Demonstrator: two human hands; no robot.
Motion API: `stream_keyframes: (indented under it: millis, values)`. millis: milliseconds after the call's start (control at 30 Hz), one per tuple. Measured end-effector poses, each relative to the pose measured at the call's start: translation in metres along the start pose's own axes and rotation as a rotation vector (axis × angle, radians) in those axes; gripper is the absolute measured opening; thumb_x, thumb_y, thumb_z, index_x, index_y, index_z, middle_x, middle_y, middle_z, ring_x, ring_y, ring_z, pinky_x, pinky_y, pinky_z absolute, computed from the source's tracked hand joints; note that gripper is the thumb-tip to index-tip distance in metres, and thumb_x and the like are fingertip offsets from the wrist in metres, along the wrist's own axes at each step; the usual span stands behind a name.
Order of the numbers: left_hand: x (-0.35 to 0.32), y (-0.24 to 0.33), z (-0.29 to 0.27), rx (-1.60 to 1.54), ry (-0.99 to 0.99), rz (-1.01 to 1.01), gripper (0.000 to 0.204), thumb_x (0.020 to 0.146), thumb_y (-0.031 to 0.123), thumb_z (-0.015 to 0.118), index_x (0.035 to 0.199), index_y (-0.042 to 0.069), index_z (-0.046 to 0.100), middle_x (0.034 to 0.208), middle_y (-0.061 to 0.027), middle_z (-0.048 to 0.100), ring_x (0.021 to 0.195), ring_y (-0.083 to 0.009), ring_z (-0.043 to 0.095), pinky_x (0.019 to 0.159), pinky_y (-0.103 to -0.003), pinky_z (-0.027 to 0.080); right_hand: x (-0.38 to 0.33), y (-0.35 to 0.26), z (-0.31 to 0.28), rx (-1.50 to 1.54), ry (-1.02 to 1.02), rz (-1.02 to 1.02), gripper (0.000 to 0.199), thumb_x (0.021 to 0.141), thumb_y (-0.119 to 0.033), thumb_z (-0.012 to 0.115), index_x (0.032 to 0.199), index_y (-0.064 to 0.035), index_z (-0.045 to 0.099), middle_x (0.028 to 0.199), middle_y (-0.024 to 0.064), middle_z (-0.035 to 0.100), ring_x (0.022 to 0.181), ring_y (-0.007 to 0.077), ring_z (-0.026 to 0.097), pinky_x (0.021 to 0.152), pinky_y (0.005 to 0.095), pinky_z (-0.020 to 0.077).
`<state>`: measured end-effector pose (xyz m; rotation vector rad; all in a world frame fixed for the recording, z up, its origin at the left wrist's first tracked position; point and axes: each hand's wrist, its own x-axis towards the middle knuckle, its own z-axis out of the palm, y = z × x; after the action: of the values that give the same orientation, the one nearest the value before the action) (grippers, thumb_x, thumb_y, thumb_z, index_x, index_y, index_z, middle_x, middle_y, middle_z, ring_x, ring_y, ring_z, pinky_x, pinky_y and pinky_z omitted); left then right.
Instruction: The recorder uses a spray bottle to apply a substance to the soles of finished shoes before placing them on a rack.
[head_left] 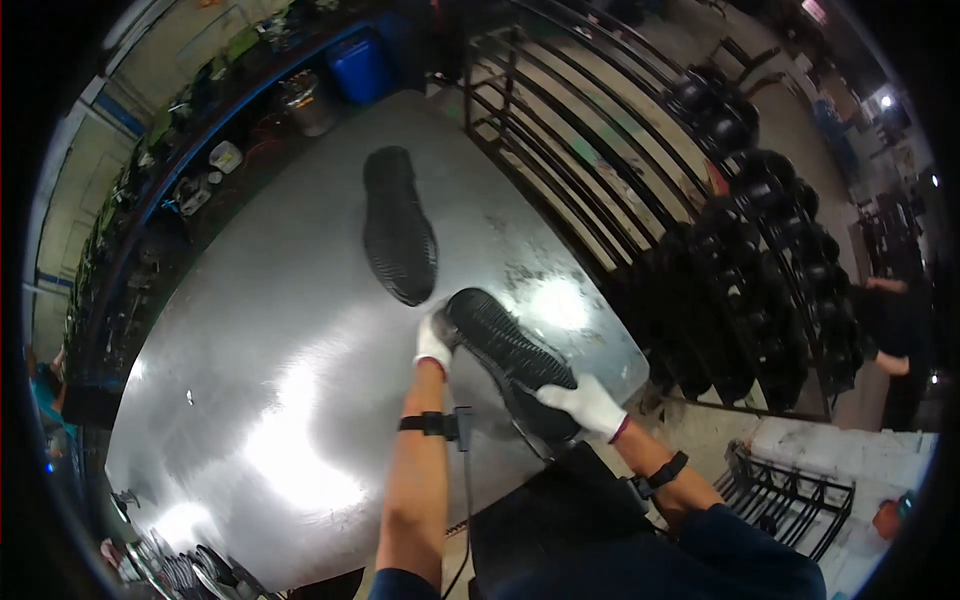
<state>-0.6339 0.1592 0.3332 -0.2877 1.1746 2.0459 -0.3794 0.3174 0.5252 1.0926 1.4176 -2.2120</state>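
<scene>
**Black ridged shoe sole [510, 345]: likely light, bendy**

Over the shiny metal surface [240, 330], the white-gloved left grip [434, 342] holds its far end, the white-gloved right grip [590, 405] its near side edge: probably sensible holds. A second black sole [398, 225] lies beyond.

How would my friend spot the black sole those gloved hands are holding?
Find the big shiny table. Toward its near right corner, a white-gloved left hand and right hand hold a ridged black sole. The other sole lies farther up the table with no hand holding it.
</scene>
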Motion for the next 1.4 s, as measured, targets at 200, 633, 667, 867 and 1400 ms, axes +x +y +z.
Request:
stream_keyframes:
  millis: [200,633,667,867,1400]
  values:
    - [-0.077,-0.060,0.057,1.390,-0.031,0.153,0.035,0.096,0.034,0.068,0.106,0.002,0.077,0.095,-0.0208,0.078,0.092,-0.0350,0.075,0.082,-0.043,0.058,-0.065,0.056,-0.043,-0.459,0.096,-0.107,0.091,0.088,-0.045,0.083,0.155,0.0030,0.043,0.138,0.0238,0.065,0.132,0.0330,0.061,0.115,0.0421,0.0454]
    - [-0.271,-0.068,0.162,0.479,0.162,0.603,0.028,0.103,0.001,0.050,0.131,0.002,0.049,0.090,-0.0122,0.068,0.075,-0.0194,0.067,0.073,-0.032,0.057,-0.130,0.069,-0.027,-0.987,0.340,-1.205,0.061,0.071,-0.023,0.092,0.125,-0.0169,0.065,0.114,0.0089,0.059,0.106,0.0334,0.063,0.090,0.0480,0.0538]
    - [-0.284,-0.083,0.146,0.797,0.049,0.907,0.033,0.094,-0.003,0.054,0.127,0.002,0.052,0.095,-0.0132,0.069,0.083,-0.0225,0.069,0.082,-0.038,0.058,-0.148,0.091,-0.053,-0.996,0.241,-1.276,0.056,0.071,-0.024,0.092,0.120,-0.0171,0.067,0.114,0.0088,0.057,0.104,0.0334,0.062,0.088,0.0483,0.0543]
    - [-0.237,-0.081,0.147,0.533,0.159,0.602,0.042,0.110,0.011,0.041,0.150,0.002,0.040,0.099,-0.0165,0.071,0.067,-0.0125,0.063,0.072,-0.032,0.058,-0.155,0.043,-0.135,-1.057,0.133,-1.427,0.066,0.063,-0.026,0.094,0.119,-0.0151,0.061,0.117,0.0114,0.053,0.105,0.0312,0.060,0.083,0.0497,0.0555]
    - [-0.254,-0.112,0.122,-0.133,0.239,0.021,0.059,0.109,0.038,0.055,0.155,0.002,0.046,0.149,-0.0107,0.057,0.137,-0.0251,0.056,0.116,-0.041,0.045,-0.062,0.089,-0.034,-0.744,0.254,-0.636,0.047,0.107,-0.029,0.053,0.144,0.0000,0.059,0.130,0.0282,0.069,0.121,0.0425,0.069,0.101,0.0434,0.0561]
